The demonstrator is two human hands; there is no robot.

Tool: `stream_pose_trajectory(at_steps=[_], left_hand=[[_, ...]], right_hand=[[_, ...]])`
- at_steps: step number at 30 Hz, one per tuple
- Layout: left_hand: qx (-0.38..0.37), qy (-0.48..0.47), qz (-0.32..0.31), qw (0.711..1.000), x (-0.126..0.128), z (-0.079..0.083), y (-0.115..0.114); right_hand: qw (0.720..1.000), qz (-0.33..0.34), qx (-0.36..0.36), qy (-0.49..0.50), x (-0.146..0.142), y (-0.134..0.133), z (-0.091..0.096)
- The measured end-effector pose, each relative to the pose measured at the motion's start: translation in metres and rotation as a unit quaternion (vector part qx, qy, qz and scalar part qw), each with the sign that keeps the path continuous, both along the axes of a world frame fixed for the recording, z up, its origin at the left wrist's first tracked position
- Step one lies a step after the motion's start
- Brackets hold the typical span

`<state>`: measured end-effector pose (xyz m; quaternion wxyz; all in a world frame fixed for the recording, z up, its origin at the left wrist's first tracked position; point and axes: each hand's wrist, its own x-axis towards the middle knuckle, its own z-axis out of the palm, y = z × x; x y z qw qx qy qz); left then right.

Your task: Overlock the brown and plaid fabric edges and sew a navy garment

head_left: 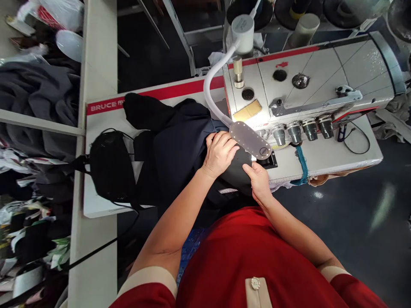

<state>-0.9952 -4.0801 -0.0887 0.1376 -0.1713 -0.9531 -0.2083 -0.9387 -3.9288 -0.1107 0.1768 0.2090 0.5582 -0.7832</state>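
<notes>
A dark navy and black garment [180, 145] is spread over the sewing machine's bed, with its right edge close to the needle area. My left hand [220, 154] rests on top of it, fingers bent and gathering the cloth. At the garment's right edge, my right hand [259, 182] pinches the dark fabric, thumb on top and the other fingers hidden underneath. The sewing machine [305, 85] stands just beyond both hands. A white gooseneck lamp [250, 140] hangs over the sewing spot and hides the needle and presser foot.
A black bag [112, 164] with a cord lies at the table's left end. Teal cloth strip [301, 164] hangs by the tension knobs [293, 133]. Thread cones [305, 30] stand behind. Piled grey cloth [38, 107] fills the left side, past a pale upright board [96, 239].
</notes>
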Motion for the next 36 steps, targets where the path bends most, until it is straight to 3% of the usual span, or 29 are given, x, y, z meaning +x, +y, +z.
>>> stream_pose_trajectory(at_steps=[5, 22, 36], left_hand=[[-0.014, 0.004, -0.113, 0.994, 0.004, -0.005, 0.000], [0.040, 0.000, -0.090, 0.995, 0.002, -0.007, 0.006], [0.091, 0.048, -0.120, 0.987, 0.003, -0.011, 0.002]], right_hand=[[0.999, 0.008, 0.021, 0.024, 0.002, 0.006, -0.003], [0.999, 0.009, 0.019, 0.047, 0.003, 0.010, -0.005], [0.998, -0.017, 0.020, 0.055, 0.007, 0.006, -0.004]])
